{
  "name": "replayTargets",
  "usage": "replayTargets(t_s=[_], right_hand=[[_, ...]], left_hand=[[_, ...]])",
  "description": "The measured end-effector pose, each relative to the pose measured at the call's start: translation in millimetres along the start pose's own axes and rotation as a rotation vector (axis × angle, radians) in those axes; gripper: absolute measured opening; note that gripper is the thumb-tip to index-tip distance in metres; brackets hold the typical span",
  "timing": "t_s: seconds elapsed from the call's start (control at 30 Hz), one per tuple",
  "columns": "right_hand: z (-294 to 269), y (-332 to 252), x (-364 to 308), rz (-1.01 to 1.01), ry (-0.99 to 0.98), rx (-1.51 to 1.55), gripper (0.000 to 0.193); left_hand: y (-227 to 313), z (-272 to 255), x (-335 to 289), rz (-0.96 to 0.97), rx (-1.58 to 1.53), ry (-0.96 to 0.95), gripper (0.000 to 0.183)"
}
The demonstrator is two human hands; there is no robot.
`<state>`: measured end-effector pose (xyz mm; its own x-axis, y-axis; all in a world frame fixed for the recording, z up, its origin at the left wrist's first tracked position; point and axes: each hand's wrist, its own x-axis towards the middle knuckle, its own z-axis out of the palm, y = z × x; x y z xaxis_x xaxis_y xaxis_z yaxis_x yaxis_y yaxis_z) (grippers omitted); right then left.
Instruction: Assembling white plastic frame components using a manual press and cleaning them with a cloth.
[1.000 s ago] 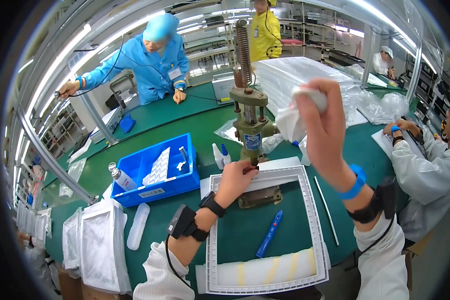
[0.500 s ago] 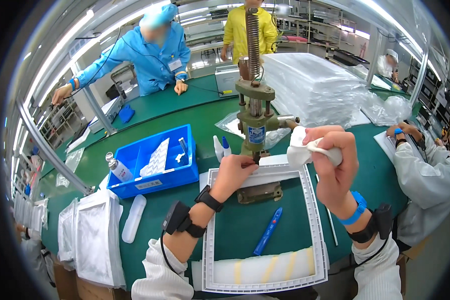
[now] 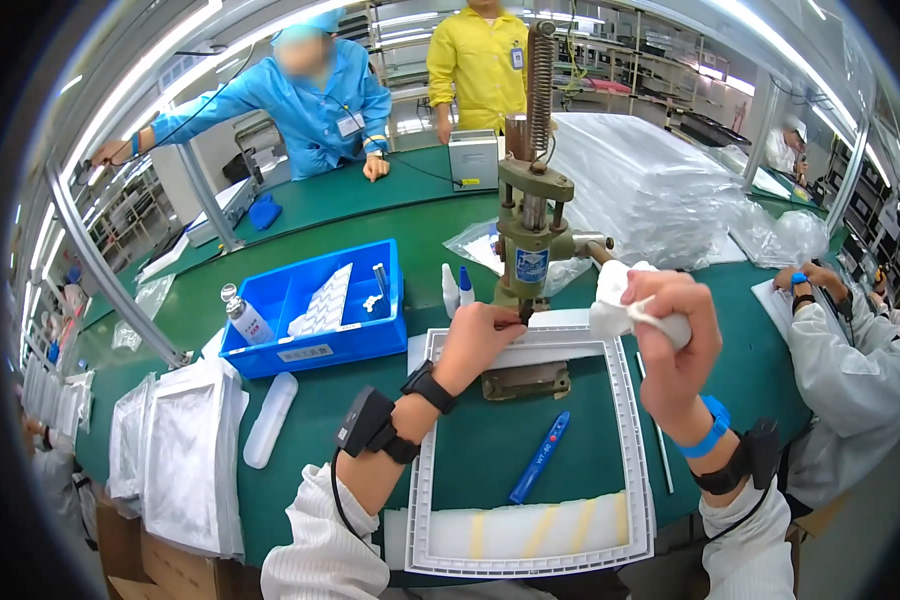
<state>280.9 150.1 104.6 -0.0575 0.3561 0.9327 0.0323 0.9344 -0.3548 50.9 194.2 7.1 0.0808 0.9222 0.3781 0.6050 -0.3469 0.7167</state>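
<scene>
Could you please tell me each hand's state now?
Left hand: closed at the press; anything held cannot be told.
Right hand: closed, holding white-wrapped handle.

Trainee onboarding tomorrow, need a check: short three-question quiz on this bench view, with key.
1. Which of the wearer's hands grips the white-wrapped press lever?
2. True or false: the blue pen-shaped tool lies within the opening of the white rectangular frame.
3. Where is the blue divided bin relative to that frame? A) to its right B) to its left C) inside its opening

Key: 1. The right hand; 2. True; 3. B
</scene>
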Motion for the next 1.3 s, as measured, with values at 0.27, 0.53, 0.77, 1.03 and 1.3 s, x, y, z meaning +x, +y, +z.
replayTargets(t_s=[0.27,0.53,0.77,1.03,1.3], right_hand=[[-7,3,-40,-0.072,-0.194,-0.067,0.01],[-18,-2,-26,-0.03,-0.428,-0.108,0.023],[-17,-1,-12,-0.194,-0.59,-0.17,0.021],[-18,19,-34,-0.241,-0.737,-0.121,0.011],[-11,32,-53,-0.247,-0.829,-0.232,0.015]], left_hand=[[4,-1,-1,-0.028,-0.033,-0.003,0.023],[4,-2,-2,-0.083,-0.084,-0.025,0.026],[7,-2,-2,-0.064,-0.048,-0.009,0.026],[7,1,-1,-0.07,-0.025,-0.018,0.026],[6,2,-4,-0.061,-0.001,0.024,0.024]])
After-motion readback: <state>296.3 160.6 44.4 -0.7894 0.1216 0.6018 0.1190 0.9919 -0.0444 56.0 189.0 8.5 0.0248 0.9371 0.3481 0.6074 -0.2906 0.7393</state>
